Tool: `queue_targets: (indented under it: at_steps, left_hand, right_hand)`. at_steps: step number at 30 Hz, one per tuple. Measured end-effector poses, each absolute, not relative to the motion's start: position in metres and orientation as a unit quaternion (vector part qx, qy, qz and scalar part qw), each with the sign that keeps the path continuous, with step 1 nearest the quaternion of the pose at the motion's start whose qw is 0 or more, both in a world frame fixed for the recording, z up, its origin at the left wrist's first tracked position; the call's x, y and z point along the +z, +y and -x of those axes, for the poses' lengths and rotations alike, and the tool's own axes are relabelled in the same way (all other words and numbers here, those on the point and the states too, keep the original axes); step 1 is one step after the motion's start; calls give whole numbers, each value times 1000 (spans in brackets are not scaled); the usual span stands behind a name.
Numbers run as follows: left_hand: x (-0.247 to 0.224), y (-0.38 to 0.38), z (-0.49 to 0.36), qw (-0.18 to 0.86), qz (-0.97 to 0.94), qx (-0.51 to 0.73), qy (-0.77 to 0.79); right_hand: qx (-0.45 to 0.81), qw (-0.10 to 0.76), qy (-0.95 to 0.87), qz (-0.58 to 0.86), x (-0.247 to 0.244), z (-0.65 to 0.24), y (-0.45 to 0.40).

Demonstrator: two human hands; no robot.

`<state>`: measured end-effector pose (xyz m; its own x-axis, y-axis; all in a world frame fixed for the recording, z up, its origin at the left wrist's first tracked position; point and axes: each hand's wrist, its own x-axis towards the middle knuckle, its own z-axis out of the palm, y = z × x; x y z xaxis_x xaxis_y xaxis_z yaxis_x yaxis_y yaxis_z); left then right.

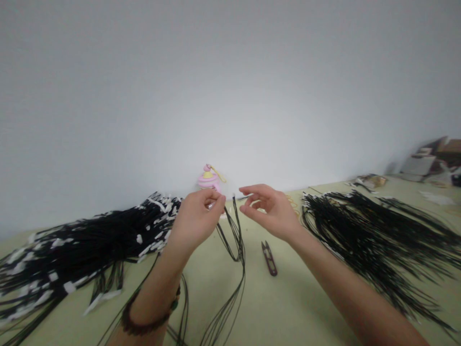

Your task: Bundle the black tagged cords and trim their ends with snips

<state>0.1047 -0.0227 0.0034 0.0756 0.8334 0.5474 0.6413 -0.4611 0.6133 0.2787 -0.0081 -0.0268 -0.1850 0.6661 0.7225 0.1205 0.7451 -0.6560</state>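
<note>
**Fig. 1. Black cords (235,238) pinched in your left hand (196,221); right hand (268,211) open beside them**

You face a wall, with a table (295,307) running along its foot. Your left grip is closed, thumb against curled fingers, on the top of a few cords; their lengths drop past your palm and loop down onto the table. (Held this high, they seem to hang free of the heaps.) Your right grip stands partly open, with fingers curved and thumb apart. A thin dark end lies just past its fingertips, but you cannot tell whether they touch it.

A left bundle (90,245) of white-tagged cords lies beyond your left forearm, and a right bundle (374,245) lies well out to your right, perhaps parted so the two stay untangled. Between them rest snips (269,258), probably within easy reach of either hand. Orange rubber bands (292,204) sit just behind your right hand, and a pink ornament (209,180) stands behind your left. A dark bracelet (144,319) circles your left wrist.
</note>
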Motion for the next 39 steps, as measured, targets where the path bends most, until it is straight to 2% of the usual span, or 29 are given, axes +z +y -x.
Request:
queue_targets:
  at_steps: [3, 7, 13, 18, 22, 27, 31, 33, 37, 39]
  left_hand:
    - [-3, -23, -112, 64, -722, 450, 522]
    - [-9, -26, -122, 27, -715, 438, 545]
    - [-10, -23, -127, 100, -744, 408, 520]
    - [-5, -26, -120, 183, -781, 366, 471]
    - [-3, -26, -109, 243, -767, 374, 461]
    - [2, -20, -105, 226, -742, 394, 493]
    - [5, -11, -88, 205, -735, 393, 514]
    - [5, -9, -70, 210, -746, 340, 532]
    - [-6, -12, -47, 310, -771, 92, 549]
    - [-16, -12, -52, 332, -775, 28, 537]
  right_hand:
    - [138, 555, -783, 246, -31, -270, -11]
    - [16, 582, -779, 233, -40, -259, -12]
    - [9, 601, -764, 233, -53, -254, -3]
    - [95, 605, -747, 259, -58, -253, 4]
    - [222, 607, -705, 292, -56, -255, 10]
    - [422, 588, -635, 271, -45, -261, 13]
    - [519, 589, -570, 243, -38, -271, 17]
    - [541, 602, -537, 239, -34, -277, 19]
    - [548, 645, -481, 228, -29, -288, 25]
    - [542, 671, -455, 221, -27, -292, 27]
